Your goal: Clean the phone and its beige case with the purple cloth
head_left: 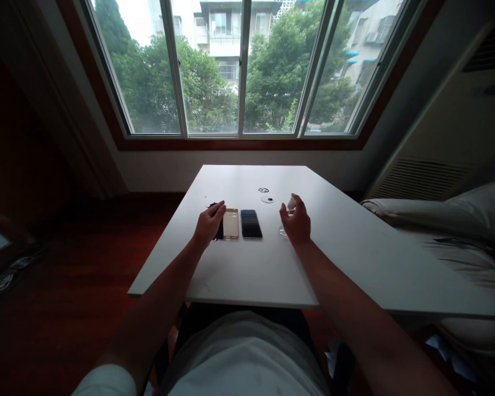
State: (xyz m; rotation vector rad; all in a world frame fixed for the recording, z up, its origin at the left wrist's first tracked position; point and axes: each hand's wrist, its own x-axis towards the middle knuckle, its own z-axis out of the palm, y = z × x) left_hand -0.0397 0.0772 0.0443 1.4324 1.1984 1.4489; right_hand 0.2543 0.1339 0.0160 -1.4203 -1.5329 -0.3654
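My right hand (297,223) is closed around a small clear spray bottle (291,204). Its pale top shows between thumb and forefinger, its clear base stands close to the white table, and the palm hides the rest. Over a dark cloth (219,233) on the left is my left hand (209,224), thumb and fingers pressed together; what is between them, if anything, cannot be made out. Just right of the cloth lies a gold-rimmed phone case (231,224). A black phone (251,224) rests screen up beside the case, between my hands.
Two small flat round items, one dark-patterned (263,190) and one pale with a dark spot (268,200), lie farther back on the white table (247,275). A window (239,71) is beyond it. A light-coloured padded seat (437,220) stands at the right.
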